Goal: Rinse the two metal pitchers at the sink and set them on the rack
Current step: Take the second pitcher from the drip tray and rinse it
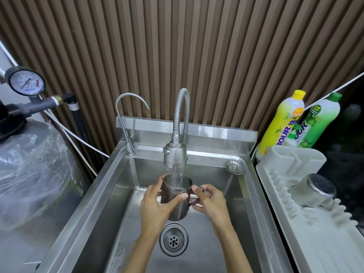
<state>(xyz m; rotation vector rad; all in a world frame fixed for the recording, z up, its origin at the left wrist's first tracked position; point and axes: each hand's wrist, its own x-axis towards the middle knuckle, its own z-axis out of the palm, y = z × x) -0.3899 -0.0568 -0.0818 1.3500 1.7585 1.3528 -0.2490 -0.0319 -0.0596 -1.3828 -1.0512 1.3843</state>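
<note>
A metal pitcher [175, 208] is held upright over the sink [110, 186], right under the flexible tap [175, 154]. Water streams from the tap into its open mouth. My left hand [157, 203] wraps around the pitcher's body. My right hand [211, 201] grips its handle on the right side. A second metal pitcher [313, 191] lies upside down and tilted on the white drying rack [307, 233] to the right of the sink.
The drain [173, 239] sits below the pitcher. A strainer plug [234, 167] rests at the basin's back right corner. A thin faucet [126, 123] stands back left. Two detergent bottles [283, 123] stand behind the rack. A plastic-wrapped tank [33, 174] with a pressure gauge [25, 82] stands at the left.
</note>
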